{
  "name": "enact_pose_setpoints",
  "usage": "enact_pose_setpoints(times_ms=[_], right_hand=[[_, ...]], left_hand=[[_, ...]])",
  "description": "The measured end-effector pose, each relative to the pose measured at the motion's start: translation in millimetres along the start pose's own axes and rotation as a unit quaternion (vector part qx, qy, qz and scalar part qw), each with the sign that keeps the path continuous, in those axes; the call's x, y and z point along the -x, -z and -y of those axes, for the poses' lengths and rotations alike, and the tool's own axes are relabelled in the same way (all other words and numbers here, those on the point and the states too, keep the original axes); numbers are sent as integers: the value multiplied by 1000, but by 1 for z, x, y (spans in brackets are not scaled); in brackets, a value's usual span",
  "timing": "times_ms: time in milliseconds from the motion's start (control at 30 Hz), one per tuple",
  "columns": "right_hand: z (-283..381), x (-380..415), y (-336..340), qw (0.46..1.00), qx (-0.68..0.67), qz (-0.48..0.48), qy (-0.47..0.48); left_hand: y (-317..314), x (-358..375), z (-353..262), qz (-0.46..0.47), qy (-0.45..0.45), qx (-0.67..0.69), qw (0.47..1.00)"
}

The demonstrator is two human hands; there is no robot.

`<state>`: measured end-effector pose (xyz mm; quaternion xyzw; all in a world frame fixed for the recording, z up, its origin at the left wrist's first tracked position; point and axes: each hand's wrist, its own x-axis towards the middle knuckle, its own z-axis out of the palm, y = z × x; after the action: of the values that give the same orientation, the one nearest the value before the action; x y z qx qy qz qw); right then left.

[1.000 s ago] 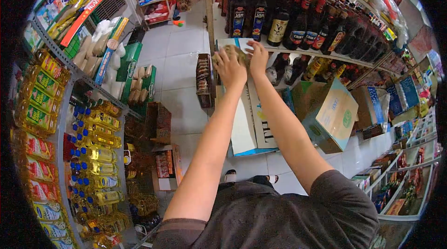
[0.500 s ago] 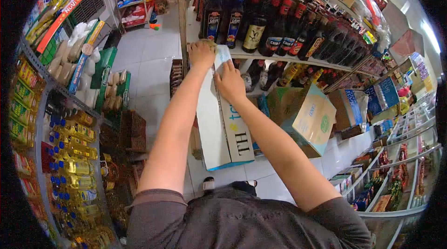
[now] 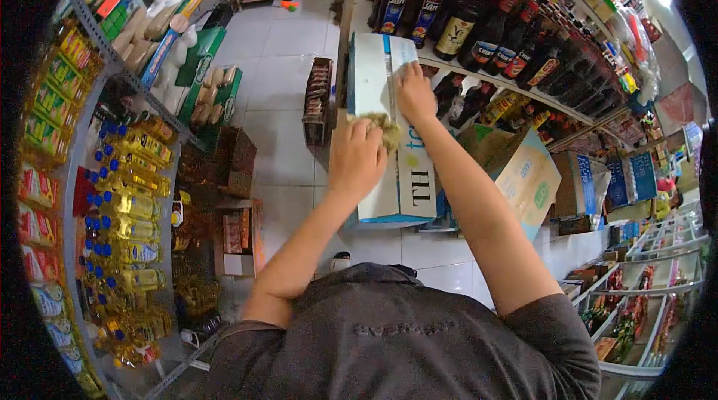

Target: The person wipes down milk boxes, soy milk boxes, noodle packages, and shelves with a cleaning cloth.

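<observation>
A long white carton [image 3: 378,183] with blue edges and large "TH" lettering lies in front of me, its far end beside the bottle shelf. My left hand [image 3: 357,157] is closed over a crumpled yellowish-green cloth [image 3: 386,131], which is pressed on the carton's top, left of the middle seam. Farther up the carton, my right hand [image 3: 416,95] lies on the right side of the top with its fingers stretched out. Nothing shows in the right hand.
Dark bottles [image 3: 486,45] crowd the shelf [image 3: 486,78] ahead and to the right. An open cardboard box [image 3: 527,179] stands right of the carton. Oil bottles [image 3: 134,228] line the left rack. A narrow brown crate [image 3: 318,101] is on the tiled floor [image 3: 280,86].
My left hand has drawn the cloth back toward me along the carton. My right hand still lies on the carton top. The camera view has shifted, so the shelves appear farther right.
</observation>
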<state>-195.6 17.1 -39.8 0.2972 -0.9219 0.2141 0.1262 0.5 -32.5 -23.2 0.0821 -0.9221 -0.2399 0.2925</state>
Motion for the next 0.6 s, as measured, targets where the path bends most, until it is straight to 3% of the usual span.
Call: enact_pose_setpoints(times_ms=[67,133,200,267,300,333,400,467,533,567,600], right_hand=[[6,1,3,999,-14,15,-25],[6,2,6,998,39,-8,44],[8,4,9,994,40,-43,96],[10,4,14,970,-32,-56,234],[13,5,17,966,-55,-32,250],[12,4,17,966,-52,-27,254],[11,-1,14,971,-94,77,204],[8,-5,11,971,-79,79,212],[9,-7,8,970,-64,81,220],[10,-6,9,972,-58,77,215],[10,-6,10,973,-52,72,212]], left_hand=[[9,31,-8,36,36,44,998],[11,58,-9,-22,39,169,985],[7,78,-1,-27,55,198,978],[-2,95,2,-85,128,338,929],[-14,108,5,-93,176,405,892],[-34,119,14,-97,179,408,890],[-69,137,33,-119,262,375,881],[-94,146,52,-93,293,311,899],[-139,170,90,26,332,332,883],[-139,173,95,23,335,334,881],[-136,170,96,28,395,490,777]])
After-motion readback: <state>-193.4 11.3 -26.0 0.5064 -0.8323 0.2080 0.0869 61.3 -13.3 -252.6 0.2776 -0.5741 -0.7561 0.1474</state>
